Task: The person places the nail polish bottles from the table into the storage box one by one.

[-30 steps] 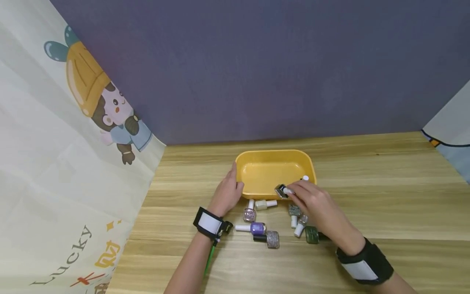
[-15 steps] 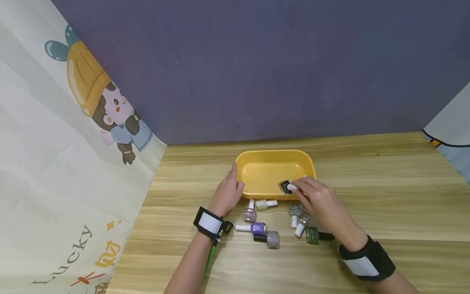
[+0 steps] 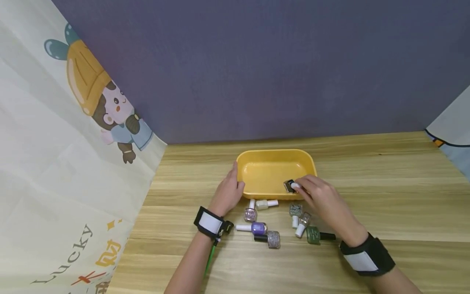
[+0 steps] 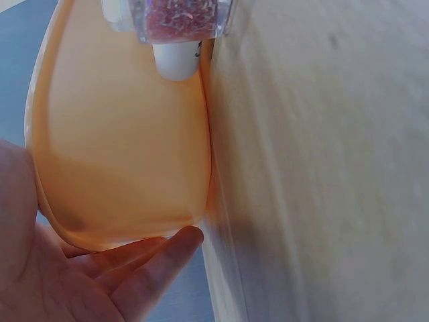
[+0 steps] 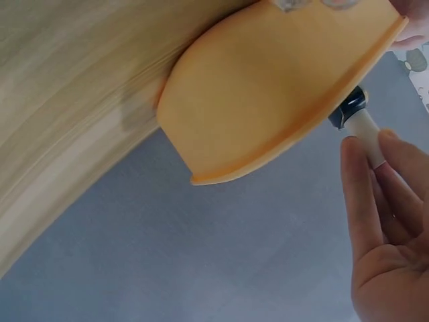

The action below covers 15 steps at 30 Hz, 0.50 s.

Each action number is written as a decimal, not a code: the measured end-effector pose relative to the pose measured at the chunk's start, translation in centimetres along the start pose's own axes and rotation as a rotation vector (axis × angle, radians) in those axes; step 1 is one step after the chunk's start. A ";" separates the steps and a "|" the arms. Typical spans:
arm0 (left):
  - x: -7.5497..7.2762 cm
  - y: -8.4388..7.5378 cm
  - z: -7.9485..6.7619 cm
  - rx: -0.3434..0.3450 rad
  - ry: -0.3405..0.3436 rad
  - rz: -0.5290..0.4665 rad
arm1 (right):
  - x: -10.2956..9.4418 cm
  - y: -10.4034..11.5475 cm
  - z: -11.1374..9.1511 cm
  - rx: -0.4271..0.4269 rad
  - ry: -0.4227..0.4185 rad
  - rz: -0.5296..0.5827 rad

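Observation:
My right hand (image 3: 323,200) pinches the white cap of a dark nail polish bottle (image 3: 289,186), held tilted over the front right of the yellow tray (image 3: 277,152). From the right wrist, the bottle's white cap (image 5: 365,137) shows between thumb and fingers, its lower part hidden behind the tray's rim. At the tray's left end, my left hand (image 3: 227,194) grips the wall, thumb at the rim and fingers along the outside. A pink glitter nail polish (image 3: 250,214) lies just in front of the tray, cap toward it; it also appears near the left wrist camera.
On the wooden table (image 3: 385,204) lie a cream polish (image 3: 262,205), a purple one (image 3: 259,228), a silver glitter one (image 3: 273,239), a green one (image 3: 313,235) and two white-capped glitter bottles (image 3: 295,210). A dark blue-grey panel (image 3: 257,73) rises behind; a printed curtain (image 3: 55,171) hangs left.
My right hand has moved slightly right with the dark nail polish bottle, from the tray's front rim to over its inside. The left hand stays at the tray's left end.

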<state>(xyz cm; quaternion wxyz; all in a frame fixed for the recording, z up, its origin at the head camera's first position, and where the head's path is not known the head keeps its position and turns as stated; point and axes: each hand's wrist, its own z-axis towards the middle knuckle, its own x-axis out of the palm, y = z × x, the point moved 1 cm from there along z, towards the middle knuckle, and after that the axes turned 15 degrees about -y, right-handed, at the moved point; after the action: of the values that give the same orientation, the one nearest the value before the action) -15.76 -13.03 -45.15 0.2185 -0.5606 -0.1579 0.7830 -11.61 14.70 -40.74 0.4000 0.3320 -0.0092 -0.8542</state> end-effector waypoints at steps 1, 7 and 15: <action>0.0 0.0 0.0 0.001 0.001 -0.001 | 0.1 -0.1 0.0 0.004 0.001 0.001; 0.1 0.0 0.1 0.003 -0.003 -0.007 | 0.4 -0.5 -0.3 0.020 0.008 -0.008; 0.0 0.0 0.0 0.001 -0.001 -0.002 | 0.8 -1.0 -0.5 0.017 0.012 -0.005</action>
<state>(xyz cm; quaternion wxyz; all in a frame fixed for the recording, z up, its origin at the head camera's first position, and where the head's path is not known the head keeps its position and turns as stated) -15.78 -13.06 -45.11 0.2194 -0.5599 -0.1583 0.7831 -12.38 14.93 -41.83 0.3952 0.3406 -0.0130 -0.8530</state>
